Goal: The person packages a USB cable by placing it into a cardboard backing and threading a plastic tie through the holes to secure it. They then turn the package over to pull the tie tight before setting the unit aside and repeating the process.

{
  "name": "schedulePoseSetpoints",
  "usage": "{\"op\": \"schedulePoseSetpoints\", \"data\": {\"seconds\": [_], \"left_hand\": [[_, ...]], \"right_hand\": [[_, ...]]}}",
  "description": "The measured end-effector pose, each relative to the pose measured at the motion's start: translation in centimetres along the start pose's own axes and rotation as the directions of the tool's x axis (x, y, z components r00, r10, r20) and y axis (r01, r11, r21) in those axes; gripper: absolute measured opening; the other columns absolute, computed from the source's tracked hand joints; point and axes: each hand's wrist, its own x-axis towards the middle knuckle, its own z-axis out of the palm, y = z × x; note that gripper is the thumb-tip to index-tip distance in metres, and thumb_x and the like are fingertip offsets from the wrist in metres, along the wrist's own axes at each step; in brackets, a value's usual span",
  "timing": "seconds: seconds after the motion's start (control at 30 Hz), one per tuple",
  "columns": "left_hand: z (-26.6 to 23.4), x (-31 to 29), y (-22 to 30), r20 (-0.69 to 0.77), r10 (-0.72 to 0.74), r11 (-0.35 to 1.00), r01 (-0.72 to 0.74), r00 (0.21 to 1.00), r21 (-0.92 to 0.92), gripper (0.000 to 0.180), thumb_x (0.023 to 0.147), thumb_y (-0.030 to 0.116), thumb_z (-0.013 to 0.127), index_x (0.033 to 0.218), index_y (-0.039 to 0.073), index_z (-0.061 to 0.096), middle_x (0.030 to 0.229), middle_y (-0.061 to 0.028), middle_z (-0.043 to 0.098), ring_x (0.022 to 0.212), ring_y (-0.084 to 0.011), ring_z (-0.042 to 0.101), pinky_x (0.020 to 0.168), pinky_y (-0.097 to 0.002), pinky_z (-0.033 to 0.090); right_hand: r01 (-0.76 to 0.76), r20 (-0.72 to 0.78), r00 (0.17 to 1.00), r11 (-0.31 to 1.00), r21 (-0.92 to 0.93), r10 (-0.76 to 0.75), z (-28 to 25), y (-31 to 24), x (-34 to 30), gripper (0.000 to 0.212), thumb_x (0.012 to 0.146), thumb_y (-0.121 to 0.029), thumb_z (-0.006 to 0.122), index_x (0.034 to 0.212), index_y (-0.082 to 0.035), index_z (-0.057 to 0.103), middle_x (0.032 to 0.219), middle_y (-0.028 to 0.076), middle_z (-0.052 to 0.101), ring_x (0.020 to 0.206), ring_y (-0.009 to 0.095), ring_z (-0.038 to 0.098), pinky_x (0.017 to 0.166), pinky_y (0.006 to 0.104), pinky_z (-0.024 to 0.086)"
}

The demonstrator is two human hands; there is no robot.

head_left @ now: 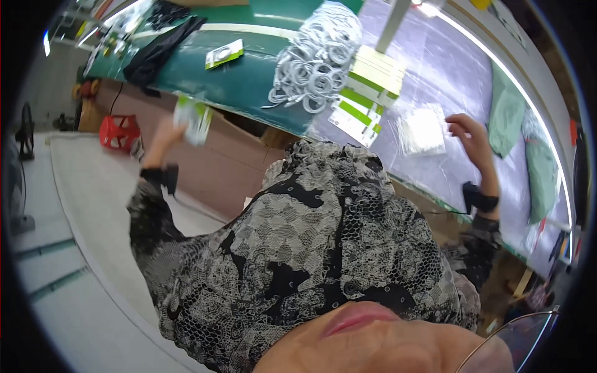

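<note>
My left hand (166, 138) is out to the left, past the green table's front edge. It is closed on a packaged cable (198, 122), a clear bag with a green-and-white card, slightly blurred. On the right, my right hand (469, 133) hovers by the edge of a stack of clear plastic bags (423, 130), fingers stretched and holding nothing I can see. Left of the bags lie green-and-white cards (357, 118), with a taller stack of cards (378, 68) behind them. A heap of coiled white cables (320, 62) lies beside the cards.
Another packaged cable (224, 55) lies on the green tabletop (249, 87). Farther left is black cloth (163, 53). A red plastic stool (119, 132) stands on the floor at left. Greenish wrapped bundles (507, 112) line the right table's far side, and a metal post (393, 25) rises behind the cards.
</note>
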Motion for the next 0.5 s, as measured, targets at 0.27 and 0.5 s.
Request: {"op": "schedulePoseSetpoints", "data": {"seconds": [0.27, 0.5], "left_hand": [[-1.1, 1.2, 30.3, 0.129, 0.617, 0.74, -0.517, 0.776, -0.43, 0.039, 0.084, 0.031, 0.063, 0.099, -0.004, 0.064, 0.089, -0.0096, 0.066, 0.065, -0.0153, 0.064, 0.059, -0.0262, 0.053], [-5.8, 13.1, 14.3, 0.054, 0.102, 0.845, -0.058, 0.993, -0.532, 0.037, 0.081, 0.03, 0.066, 0.099, -0.002, 0.062, 0.082, -0.0069, 0.065, 0.06, -0.015, 0.063, 0.055, -0.0233, 0.051]], "right_hand": [[0.666, -0.143, 0.699, 0.71, -0.229, -0.701, 1.8, -16.2, 8.5, 0.018, 0.082, 0.004, 0.059, 0.098, -0.002, 0.062, 0.086, 0.009, 0.064, 0.075, 0.018, 0.061, 0.069, 0.0259, 0.048], [0.402, 0.122, 0.895, 0.894, 0.2, -0.429, 9.3, -8.3, 4.0, 0.017, 0.083, -0.008, 0.065, 0.098, -0.003, 0.064, 0.085, 0.009, 0.065, 0.077, 0.016, 0.062, 0.069, 0.027, 0.048]]}}
